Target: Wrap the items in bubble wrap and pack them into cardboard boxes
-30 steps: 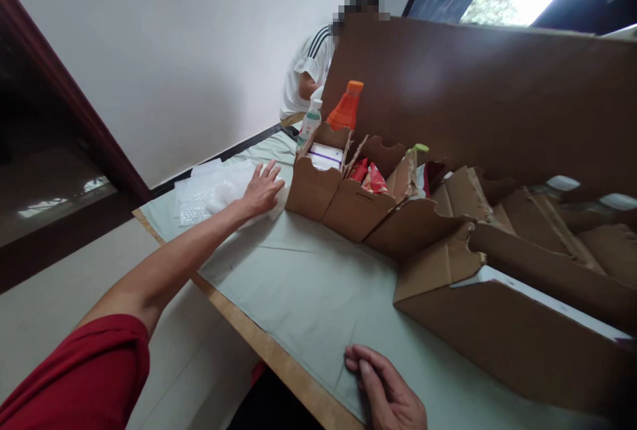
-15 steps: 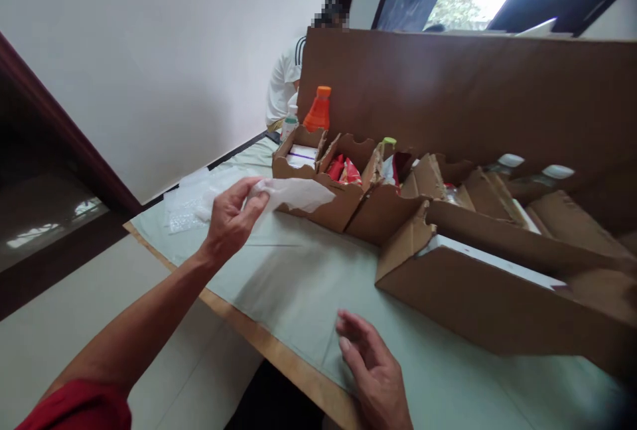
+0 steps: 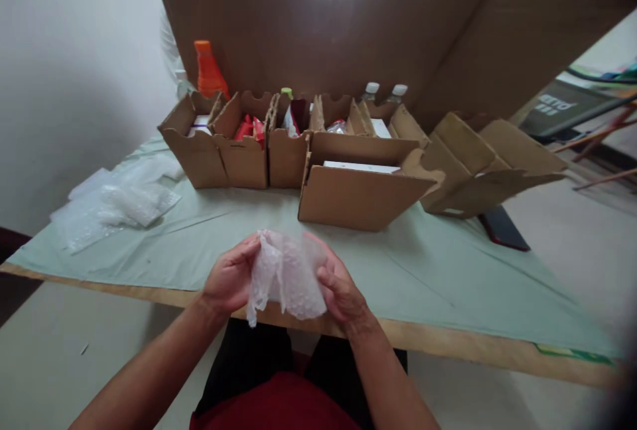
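Observation:
A crumpled sheet of clear bubble wrap (image 3: 287, 277) hangs between both my hands over the near edge of the table. My left hand (image 3: 229, 279) grips its left side with fingers curled. On the other side my right hand (image 3: 339, 289) pinches the sheet. A row of open cardboard boxes (image 3: 243, 158) stands behind them on the pale green cloth (image 3: 199, 231). They contain red packets (image 3: 249, 129), white boxes and capped bottles (image 3: 398, 91).
A pile of bubble wrap sheets (image 3: 114, 208) lies at the left end of the table. An orange bottle (image 3: 208, 71) stands behind the boxes. A tall cardboard wall (image 3: 323, 25) closes off the back. A dark phone (image 3: 501, 228) lies at right by folded boxes (image 3: 482, 164).
My left hand lifted a bubble wrap sheet off the pile and carried it to the near table edge. My right hand came up and took hold of it. The view swung to face the boxes.

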Motion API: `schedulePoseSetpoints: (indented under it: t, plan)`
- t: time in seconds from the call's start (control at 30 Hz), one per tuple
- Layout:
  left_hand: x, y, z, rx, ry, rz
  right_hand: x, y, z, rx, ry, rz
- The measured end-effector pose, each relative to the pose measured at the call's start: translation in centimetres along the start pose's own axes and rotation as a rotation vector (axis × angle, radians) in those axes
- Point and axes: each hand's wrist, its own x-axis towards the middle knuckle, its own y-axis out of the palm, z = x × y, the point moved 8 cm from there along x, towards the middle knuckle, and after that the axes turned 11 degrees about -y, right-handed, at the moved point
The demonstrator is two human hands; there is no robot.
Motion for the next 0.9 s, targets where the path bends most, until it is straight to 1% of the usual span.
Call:
schedulePoseSetpoints:
  t: [0.07,0.13,0.17,0.23,0.3,0.4,0.47,0.57,0.63,0.7,0.77,0.83,0.87,0.9]
  plan:
    - [1.2,-0.9,0.5,-0.012,-0.096,0.0,-0.8,-1.4,1.3,0.022,-0.023,-0.121]
    - [2.2,-2.3,0.4,-0.012,-0.19,-0.022,-1.5,-3.6,3.3,-0.039,-0.087,-0.265]
    - [2.5,-2.9,0.3,-0.002,-0.222,-0.035,-1.8,-4.5,4.2,-0.076,-0.111,-0.308]
    - [2.9,-3.9,0.1,0.045,-0.25,-0.057,-2.2,-5.8,5.5,-0.147,-0.125,-0.337]
    - [3.1,-4.3,0.2,0.171,-0.246,-0.098,-2.7,-6.7,6.1,-0.209,-0.112,-0.338]
    - [3.2,-4.0,0.9,0.532,-0.234,-0.164,-3.6,-7.7,6.7,-0.309,-0.107,-0.337]
    - [3.4,-3.2,1.5,0.75,-0.262,-0.157,-4.3,-8.6,7.3,-0.399,-0.119,-0.343]
    - [4.2,-1.9,1.6,0.879,-0.267,-0.091,-5.2,-10.1,8.6,-0.58,-0.161,-0.374]
    - [5.2,-1.1,0.9,0.935,-0.211,-0.066,-5.6,-11.3,9.1,-0.73,-0.187,-0.409]
    - [6.3,-1.1,-0.1,1.068,-0.132,-0.111,-5.9,-12.8,9.3,-0.926,-0.211,-0.455]
    - [7.0,-1.7,-1.5,1.264,-0.012,-0.243,-6.3,-14.2,9.6,-1.167,-0.256,-0.487]
    - [6.5,-2.0,-3.1,1.421,0.169,-0.409,-6.8,-15.1,10.0,-1.378,-0.314,-0.498]
    - [5.9,-1.7,-3.6,1.473,0.276,-0.469,-6.9,-15.3,10.2,-1.448,-0.339,-0.498]
    - [5.2,-1.0,-3.9,1.513,0.382,-0.501,-7.0,-15.3,10.3,-1.49,-0.356,-0.491]
